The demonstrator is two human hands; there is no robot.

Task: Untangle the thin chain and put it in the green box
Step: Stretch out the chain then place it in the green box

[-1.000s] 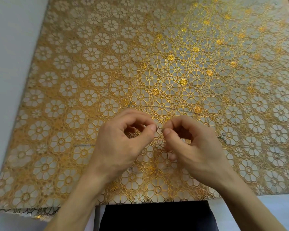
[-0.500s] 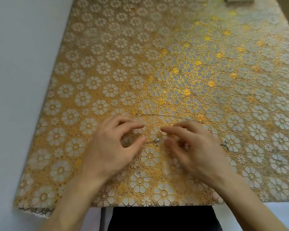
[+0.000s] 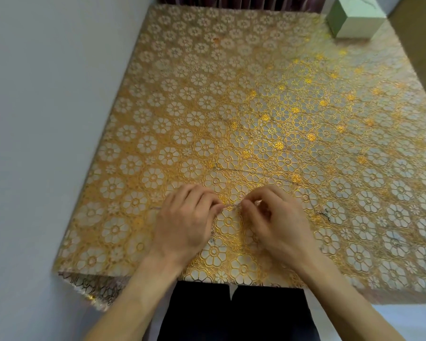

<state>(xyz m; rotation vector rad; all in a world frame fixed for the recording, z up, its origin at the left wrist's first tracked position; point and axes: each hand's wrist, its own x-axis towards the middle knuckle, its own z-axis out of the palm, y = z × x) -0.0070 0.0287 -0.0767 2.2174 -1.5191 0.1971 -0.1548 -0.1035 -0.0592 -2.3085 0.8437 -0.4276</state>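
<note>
We are back on the chain (image 3: 231,206). Half a second ago both hands lay loosely spread on the tablecloth (image 3: 207,94), with the chain's knotted bit lying free between them. Now the left hand (image 3: 187,225) has closed in, its thumb and forefinger pinching the chain and the other fingers curled. The right hand (image 3: 279,225) does the same from the other side, thumb and forefinger nipped on the chain and the rest of the fingers tucked under. A short stretch of chain runs between the two pinches, just above the cloth, at the near middle of the table. It is much the same grip we saw a second ago.

A thin strand loops away on the far side of the hands and trails off to the right. Another bit pokes out to the left of the left hand. To the right of the right hand a small metal piece (image 3: 324,214) lies on the cloth; we cannot tell whether it is joined to the chain.

Our view has lifted too. The green box (image 3: 352,20), only a sliver at the top edge before, now stands in sight at the far right corner, well apart from the hands. Dark clothing (image 3: 231,313) shows at the near edge.
</note>
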